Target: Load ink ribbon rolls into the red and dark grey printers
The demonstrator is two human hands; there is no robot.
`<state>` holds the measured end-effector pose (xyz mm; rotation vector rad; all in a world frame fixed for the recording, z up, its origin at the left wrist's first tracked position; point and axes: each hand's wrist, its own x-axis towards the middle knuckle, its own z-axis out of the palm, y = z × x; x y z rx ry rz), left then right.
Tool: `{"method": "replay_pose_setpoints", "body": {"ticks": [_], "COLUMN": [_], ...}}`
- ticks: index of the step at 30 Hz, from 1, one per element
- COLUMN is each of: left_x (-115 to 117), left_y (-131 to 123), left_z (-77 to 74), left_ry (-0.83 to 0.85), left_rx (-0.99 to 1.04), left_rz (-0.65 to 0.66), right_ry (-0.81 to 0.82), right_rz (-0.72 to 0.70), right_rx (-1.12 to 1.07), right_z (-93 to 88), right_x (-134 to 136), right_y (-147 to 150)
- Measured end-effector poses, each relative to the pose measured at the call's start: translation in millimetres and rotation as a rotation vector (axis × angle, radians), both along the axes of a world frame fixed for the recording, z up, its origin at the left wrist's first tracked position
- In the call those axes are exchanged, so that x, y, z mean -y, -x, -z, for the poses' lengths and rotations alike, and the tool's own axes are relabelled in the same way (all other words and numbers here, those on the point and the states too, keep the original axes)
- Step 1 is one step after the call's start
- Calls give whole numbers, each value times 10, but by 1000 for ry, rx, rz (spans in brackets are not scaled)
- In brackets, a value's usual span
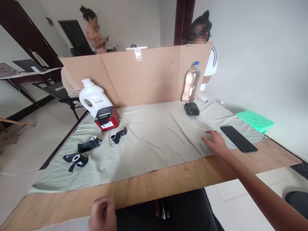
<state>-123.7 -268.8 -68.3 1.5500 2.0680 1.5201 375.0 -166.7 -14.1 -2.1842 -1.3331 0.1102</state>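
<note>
My right hand [215,141] lies flat on the pale cloth [149,134], fingers stretched out, holding nothing. A black phone [238,138] rests just to its right. My left hand [102,213] hovers below the wooden table's front edge [154,186], fingers curled in; I cannot make out anything in it. On the left of the cloth lie three black tape rolls [89,145], and behind them stands a red label printer [107,118].
A white jug [92,96] stands behind the printer. A clear bottle [192,82] and a small black device [192,109] sit at the back right. A cardboard screen [144,75] walls the far edge. Two people stand beyond it. A green box [255,120] sits right.
</note>
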Motion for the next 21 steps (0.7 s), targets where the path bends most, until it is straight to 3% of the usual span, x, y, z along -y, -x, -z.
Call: {"method": "replay_pose_setpoints", "body": {"ticks": [2,4,5,8,10,12,21], "left_x": [-212,-452,-583,-956,-1114,-1164,-1060], "left_y": [-283,-728,-984,-1689,-1977,-2082,-1900], "left_z": [-222,-393,-444,-455,-390,-323,-329], "left_ry": [25,-24,-30,-84,-112,-130,59], "left_rx": [-66,-195,-311,-600,-747,-827,-749], "left_rz": [280,608,799,1211,1310,1373,1370], "right_ry": [115,165,175,162,127,91,-59], "right_rz": [48,131,174,264,285,292,308], "right_rx": [49,40,15,-51,-73,-92,-88], "right_z": [57,108,125,145,148,152,184], "right_x": [-543,-987,-1164,-1532,-1687,-1809,-2120], "right_y": [-23,-60,-80,-126,-149,-177,-363]}}
